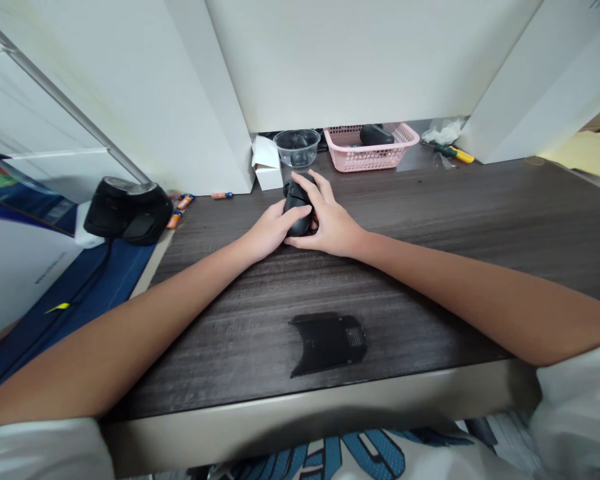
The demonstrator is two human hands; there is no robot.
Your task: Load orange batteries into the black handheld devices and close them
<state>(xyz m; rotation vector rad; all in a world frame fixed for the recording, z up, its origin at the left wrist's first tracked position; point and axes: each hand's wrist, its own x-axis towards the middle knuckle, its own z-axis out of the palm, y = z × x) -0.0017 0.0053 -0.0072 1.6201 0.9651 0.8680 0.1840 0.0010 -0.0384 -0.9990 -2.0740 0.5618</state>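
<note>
Seen from the head camera, a person's left hand (271, 231) and right hand (339, 223) grip a rounded black plastic mouse-like device (295, 198) over a dark wood-grain tabletop (455, 213), curled fingers hiding much of its sides. A flat black plastic cover (327, 345) lies nearer the edge. Beyond stand a white cardboard box (267, 165), a clear round plastic tub (300, 159) and a pink lattice plastic basket (373, 159); orange cylindrical batteries (175, 219) lie left.

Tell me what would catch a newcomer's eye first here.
First, the left hand and right hand around a rounded black device near the middle of the view. Next, a flat black cover lying on the dark tabletop, nearer the person. Then the pink basket at the back.
</note>
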